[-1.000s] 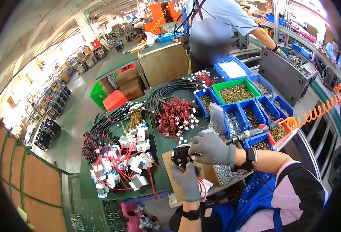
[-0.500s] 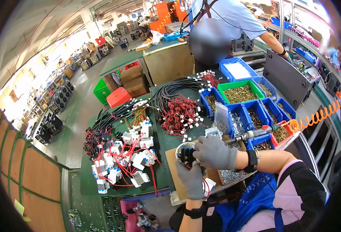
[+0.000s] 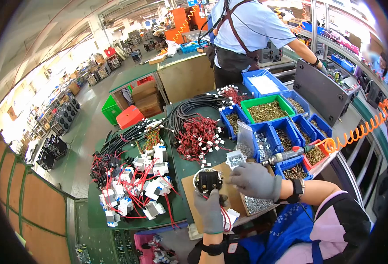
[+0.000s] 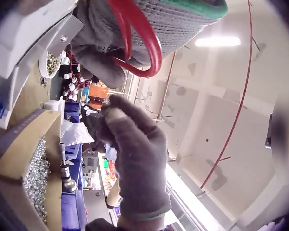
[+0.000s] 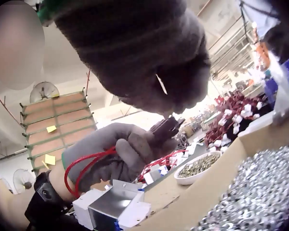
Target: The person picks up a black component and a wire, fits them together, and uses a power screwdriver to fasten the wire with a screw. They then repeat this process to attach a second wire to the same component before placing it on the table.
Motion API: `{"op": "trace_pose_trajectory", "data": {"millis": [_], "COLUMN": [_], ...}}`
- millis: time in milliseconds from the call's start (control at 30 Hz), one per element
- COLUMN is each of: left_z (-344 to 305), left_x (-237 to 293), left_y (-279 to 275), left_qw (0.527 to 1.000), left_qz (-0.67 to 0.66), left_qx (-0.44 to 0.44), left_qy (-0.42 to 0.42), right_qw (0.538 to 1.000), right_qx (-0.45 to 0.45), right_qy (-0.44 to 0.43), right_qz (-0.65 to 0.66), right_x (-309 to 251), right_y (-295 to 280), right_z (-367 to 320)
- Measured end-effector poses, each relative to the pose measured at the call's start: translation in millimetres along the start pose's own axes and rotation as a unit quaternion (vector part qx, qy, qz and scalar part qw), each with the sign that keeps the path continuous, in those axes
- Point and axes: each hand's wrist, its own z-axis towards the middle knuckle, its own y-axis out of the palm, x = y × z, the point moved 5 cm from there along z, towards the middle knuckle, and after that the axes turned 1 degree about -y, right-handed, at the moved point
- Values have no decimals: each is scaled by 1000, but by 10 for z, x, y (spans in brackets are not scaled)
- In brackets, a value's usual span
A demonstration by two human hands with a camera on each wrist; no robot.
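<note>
In the head view my gloved left hand [image 3: 209,212] holds a black block-shaped connector [image 3: 209,180], its face up, above a round white dish. Red wires [image 5: 86,166] run from under this hand to a white-and-metal box [image 5: 113,204] at the cardboard's front edge. Just right of the connector is my gloved right hand [image 3: 257,181], fingers bent and fingertips drawn together. A tiny pale piece [image 4: 106,102] shows at those fingertips in the left wrist view; I cannot tell what it is. Brass-coloured small parts fill the white dish [image 5: 178,180].
A carton of silvery nuts [image 5: 260,187] stands right of the cardboard, beside a small white tray [image 3: 235,159]. A power screwdriver [image 3: 290,153] lies across blue bins [image 3: 286,132]. Red-wired white boxes [image 3: 154,189] and black cables [image 3: 180,108] cover the left. Another person [image 3: 251,35] stands beyond.
My right hand has drawn back to the right from the connector, whose face now shows more fully. My left hand still holds it. The head view has shifted a little.
</note>
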Motion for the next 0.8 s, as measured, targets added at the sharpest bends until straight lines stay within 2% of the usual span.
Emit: {"op": "trace_pose_trajectory", "data": {"millis": [67, 100, 133, 233, 333, 467, 567, 800], "left_z": [7, 17, 5, 18, -2, -8, -12, -31], "left_x": [-30, -47, -39, -43, -48, -46, -76, -85], "left_y": [-4, -7, 0, 22, 37, 37, 25, 63], "left_qw": [1000, 1000, 1000, 999, 999, 998, 997, 994], "left_qz": [5, 12, -7, 11, 30, 47, 56, 88], "left_qx": [0, -1, -23, -15, -3, 1, 1, 2], "left_qy": [12, 3, 17, 33, 39, 45, 50, 58], "right_qw": [996, 970, 966, 948, 963, 949, 950, 979], "right_qx": [-77, -223, -235, -277, -225, -274, -254, -98], "right_qy": [50, 92, 109, 157, 129, 143, 167, 168], "right_qz": [11, -20, -14, 22, 66, 59, 72, 67], "right_x": [230, 242, 269, 302, 362, 470, 437, 455], "right_y": [133, 85, 87, 160, 345, 549, 422, 251], "right_z": [-198, -270, -393, -681, -774, -768, -751, -656]}}
